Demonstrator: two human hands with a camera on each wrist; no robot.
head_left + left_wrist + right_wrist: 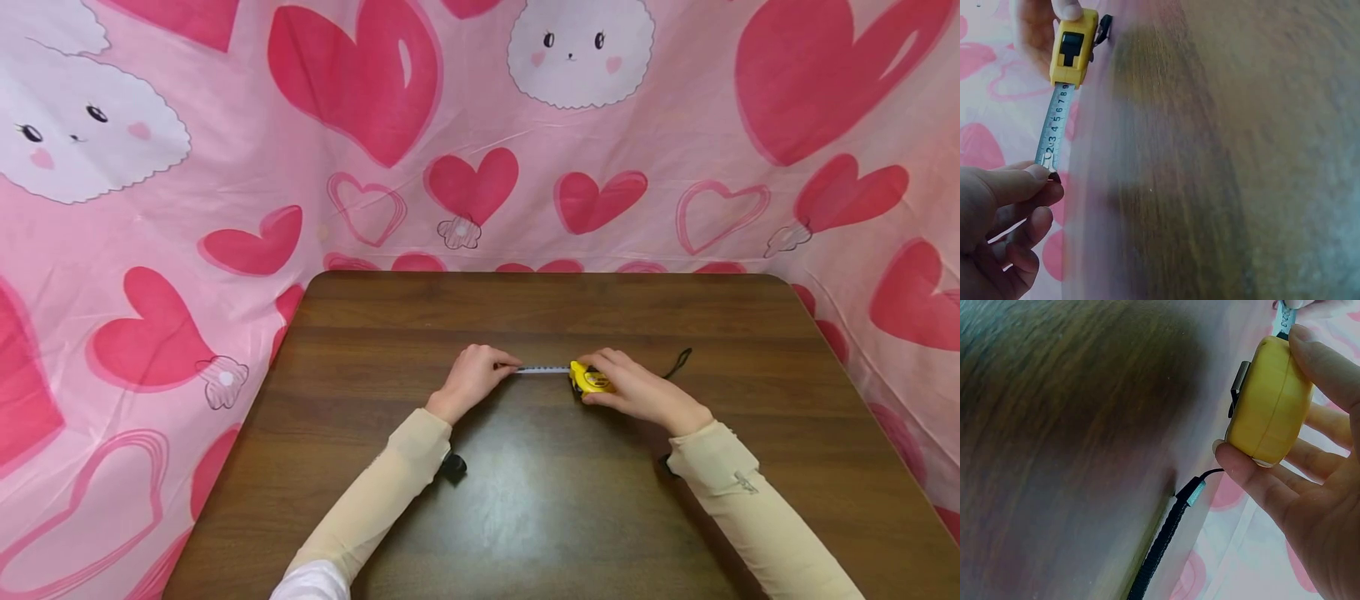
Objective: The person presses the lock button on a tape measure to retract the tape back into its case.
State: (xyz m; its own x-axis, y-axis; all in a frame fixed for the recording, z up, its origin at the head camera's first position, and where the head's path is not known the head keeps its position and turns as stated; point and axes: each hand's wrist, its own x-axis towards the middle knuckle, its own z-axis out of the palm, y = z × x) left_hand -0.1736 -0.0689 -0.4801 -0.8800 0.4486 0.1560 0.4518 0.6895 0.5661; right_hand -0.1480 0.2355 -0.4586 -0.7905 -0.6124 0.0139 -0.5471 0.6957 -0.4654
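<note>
My right hand (637, 390) grips a yellow tape measure (591, 379) above the middle of the table. From its mouth a short length of blade (544, 369) reaches left to my left hand (474, 377), which pinches the end between thumb and finger. Numbers up to about 9 show on the blade (1055, 122) in the left wrist view, where the case (1074, 50) has a black lock button (1072, 47). In the right wrist view a metal belt clip (1239, 386) sits on the case's side, and a black wrist strap (1163, 540) hangs from it.
The brown wooden table (480, 525) has rounded far corners. Pink cloth (495, 125) printed with hearts and white faces stands behind it and along both sides. A black wrist camera (453, 467) sits under the left sleeve (375, 492).
</note>
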